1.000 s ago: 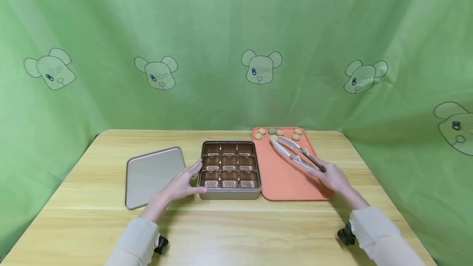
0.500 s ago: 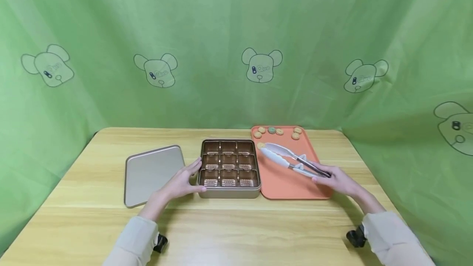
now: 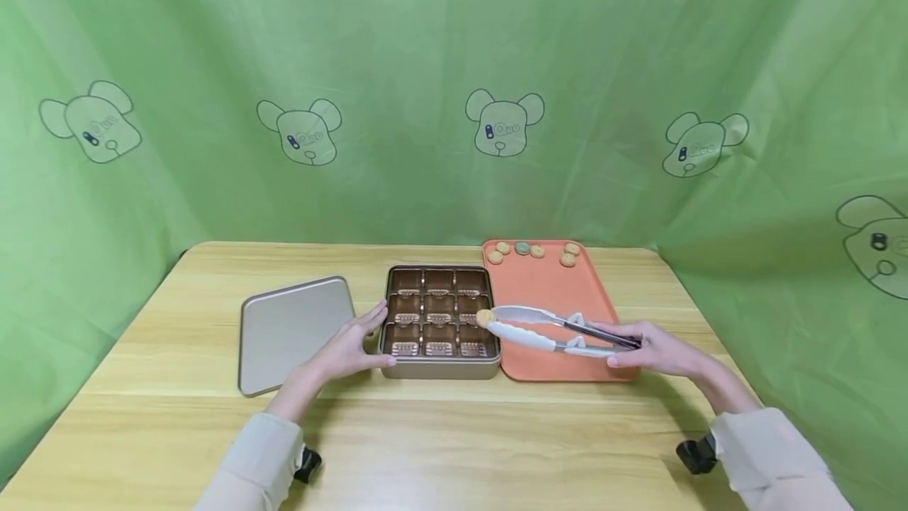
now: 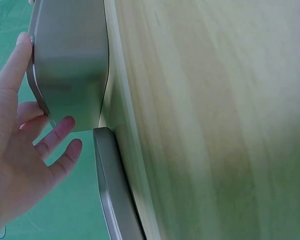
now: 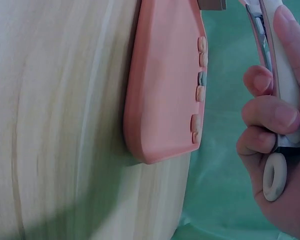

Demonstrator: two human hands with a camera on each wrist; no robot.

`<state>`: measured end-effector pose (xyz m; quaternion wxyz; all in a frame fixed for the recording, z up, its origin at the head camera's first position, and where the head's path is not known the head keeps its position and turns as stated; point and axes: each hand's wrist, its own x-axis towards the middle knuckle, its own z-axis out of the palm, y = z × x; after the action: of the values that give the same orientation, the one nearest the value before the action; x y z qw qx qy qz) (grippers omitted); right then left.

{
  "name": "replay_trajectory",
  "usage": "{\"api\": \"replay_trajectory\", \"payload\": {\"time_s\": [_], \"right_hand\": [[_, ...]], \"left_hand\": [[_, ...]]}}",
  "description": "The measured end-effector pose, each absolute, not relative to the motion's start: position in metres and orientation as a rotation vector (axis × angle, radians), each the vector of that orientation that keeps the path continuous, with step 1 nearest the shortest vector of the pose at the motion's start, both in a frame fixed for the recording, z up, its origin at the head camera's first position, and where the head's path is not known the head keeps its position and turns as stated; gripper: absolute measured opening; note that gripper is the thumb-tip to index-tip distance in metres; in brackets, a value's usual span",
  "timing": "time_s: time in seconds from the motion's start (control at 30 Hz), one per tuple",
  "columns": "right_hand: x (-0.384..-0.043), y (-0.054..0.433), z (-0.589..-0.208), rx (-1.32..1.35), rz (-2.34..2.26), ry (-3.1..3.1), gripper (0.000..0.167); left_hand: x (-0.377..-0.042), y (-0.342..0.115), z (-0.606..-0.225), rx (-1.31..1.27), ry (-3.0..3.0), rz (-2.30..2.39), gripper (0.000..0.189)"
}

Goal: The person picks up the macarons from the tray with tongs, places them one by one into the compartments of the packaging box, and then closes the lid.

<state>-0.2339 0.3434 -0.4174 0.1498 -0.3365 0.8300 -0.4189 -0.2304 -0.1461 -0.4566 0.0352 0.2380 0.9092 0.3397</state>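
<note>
A square metal tin (image 3: 441,370) with a brown divided insert stands mid-table. My left hand (image 3: 349,349) rests against its left side, fingers extended and thumb by the front corner; the left wrist view shows thumb and fingertips touching the tin's rim and wall. In my right hand (image 3: 660,349) I grip a pair of tongs (image 3: 523,335) with pale tips. Between those tips sits a small round tan cookie (image 3: 485,318), above the right edge of the tin. The right wrist view shows my fingers wrapped round the tongs' handle (image 5: 285,75).
An orange tray (image 3: 546,278) lies right of the tin, with several tan cookies (image 3: 537,251) and a green one (image 3: 522,248) along its far end. Left of the tin lies a flat metal lid (image 3: 294,333). A green curtain (image 3: 426,180) hangs behind the wooden table (image 3: 426,432).
The tongs have taken a cookie off the tray and carried it left and nearer to the tin's right edge. My left hand has stayed at the tin.
</note>
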Motion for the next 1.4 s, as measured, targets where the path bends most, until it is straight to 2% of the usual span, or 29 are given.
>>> {"api": "replay_trajectory", "payload": {"time_s": [0.17, 0.7, 1.07, 1.4], "right_hand": [[-0.233, 0.339, -0.413, -1.026, -1.166, 2.370, 0.051], [-0.235, 0.337, -0.413, -0.987, -1.209, 2.318, 0.051], [-0.239, 0.347, -0.424, -0.580, -1.216, 2.640, 0.061], [-0.256, 0.329, -0.429, -0.320, -0.926, 2.874, 0.065]], "left_hand": [[-0.230, -0.147, -0.455, 0.717, 2.795, 1.050, 0.091], [-0.232, -0.149, -0.456, 0.745, 2.817, 1.039, 0.091], [-0.230, -0.149, -0.455, 0.737, 2.812, 1.038, 0.091], [-0.230, -0.147, -0.456, 0.751, 2.806, 1.033, 0.091]]}}
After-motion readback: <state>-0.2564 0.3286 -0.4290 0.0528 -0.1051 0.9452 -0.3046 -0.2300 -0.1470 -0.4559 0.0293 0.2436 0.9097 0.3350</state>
